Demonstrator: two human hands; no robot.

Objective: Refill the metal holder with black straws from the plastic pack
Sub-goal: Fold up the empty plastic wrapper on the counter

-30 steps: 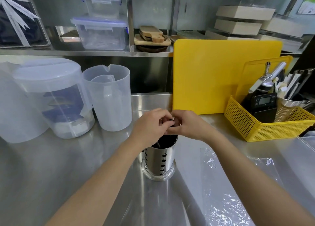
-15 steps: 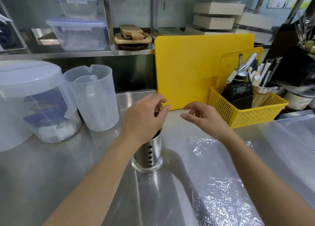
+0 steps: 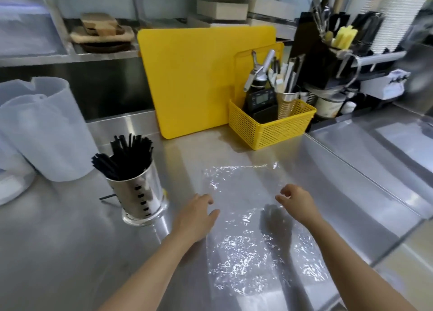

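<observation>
The counter holds one metal holder (image 3: 138,193) packed with too many black straws (image 3: 125,157) to count, one stray straw (image 3: 108,197) lying beside its base, one flat clear plastic pack (image 3: 248,217), two yellow cutting boards (image 3: 199,76), one yellow basket (image 3: 271,125), and two hands (image 3: 195,217).

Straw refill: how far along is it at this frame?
Done, it seems: the metal holder is packed with black straws. The plastic pack lies flat and looks empty. In hand: nothing; the left hand and right hand hover open over the pack. Left: one stray straw lies by the holder, and the pack needs clearing.
</observation>
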